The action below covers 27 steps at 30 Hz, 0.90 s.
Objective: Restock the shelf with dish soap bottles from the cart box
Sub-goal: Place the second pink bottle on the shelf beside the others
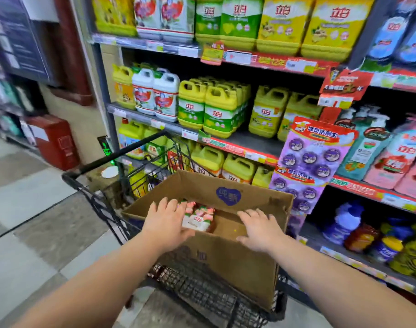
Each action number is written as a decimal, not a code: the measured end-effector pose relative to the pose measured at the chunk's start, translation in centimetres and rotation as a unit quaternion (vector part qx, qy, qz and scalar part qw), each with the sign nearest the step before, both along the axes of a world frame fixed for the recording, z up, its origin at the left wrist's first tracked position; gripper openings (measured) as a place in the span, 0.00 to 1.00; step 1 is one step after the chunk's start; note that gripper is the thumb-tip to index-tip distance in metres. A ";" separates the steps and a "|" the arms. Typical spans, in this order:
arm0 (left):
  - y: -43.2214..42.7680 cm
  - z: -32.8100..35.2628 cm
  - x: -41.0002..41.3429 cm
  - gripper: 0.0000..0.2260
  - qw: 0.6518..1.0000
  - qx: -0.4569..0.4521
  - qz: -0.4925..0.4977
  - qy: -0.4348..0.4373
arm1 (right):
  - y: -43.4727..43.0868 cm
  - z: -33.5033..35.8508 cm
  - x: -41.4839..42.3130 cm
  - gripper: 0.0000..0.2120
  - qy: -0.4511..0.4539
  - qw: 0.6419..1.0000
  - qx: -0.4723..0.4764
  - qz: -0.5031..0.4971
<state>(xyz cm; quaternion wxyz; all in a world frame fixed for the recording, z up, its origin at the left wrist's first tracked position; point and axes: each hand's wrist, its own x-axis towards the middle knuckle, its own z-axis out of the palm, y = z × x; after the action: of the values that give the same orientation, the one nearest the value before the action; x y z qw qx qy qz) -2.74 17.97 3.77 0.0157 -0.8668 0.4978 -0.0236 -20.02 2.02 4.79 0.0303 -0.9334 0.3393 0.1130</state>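
While your left hand [166,223] and right hand [259,229] lie open and empty, grip the likely slick, heavy bottle [198,218] mid-body.

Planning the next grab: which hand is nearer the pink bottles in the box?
Left. The left hand touches the pink bottles; the right hand sits apart to their right, over the box rim.

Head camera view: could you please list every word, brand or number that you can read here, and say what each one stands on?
"立白": yellow jugs with green labels, pink bottle, and the soap bottle in the cardboard box.
"纯甄": blue heart logo on the cardboard box's inner wall, slightly blurred.
"香氛洁厕宝": purple hanging card.
Price tags and red shelf strips: too blurred to read.
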 end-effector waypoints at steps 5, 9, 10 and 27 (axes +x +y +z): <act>-0.5 -1.3 3.5 0.38 1.000 0.001 -0.001 0.017 | -0.7 -1.0 4.1 0.35 0.031 0.999 0.015 -0.008; -1.9 -2.2 7.3 0.37 0.999 0.021 -0.005 0.033 | -2.3 -2.9 8.2 0.35 0.041 0.998 0.033 -0.023; -2.6 -2.7 8.4 0.37 0.999 0.025 -0.005 0.034 | -3.1 -3.6 9.4 0.34 0.042 0.998 0.040 -0.025; -16.5 -12.0 20.2 0.35 0.967 0.198 -0.084 0.138 | -14.3 -16.2 19.0 0.31 0.120 0.957 0.213 -0.153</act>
<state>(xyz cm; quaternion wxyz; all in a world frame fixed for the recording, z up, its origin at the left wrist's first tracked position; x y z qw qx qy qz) 17.44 1.47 -8.20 0.1158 -0.7964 0.5609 0.1944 -1.02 -12.31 -11.44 0.2041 -0.8216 0.4476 0.2880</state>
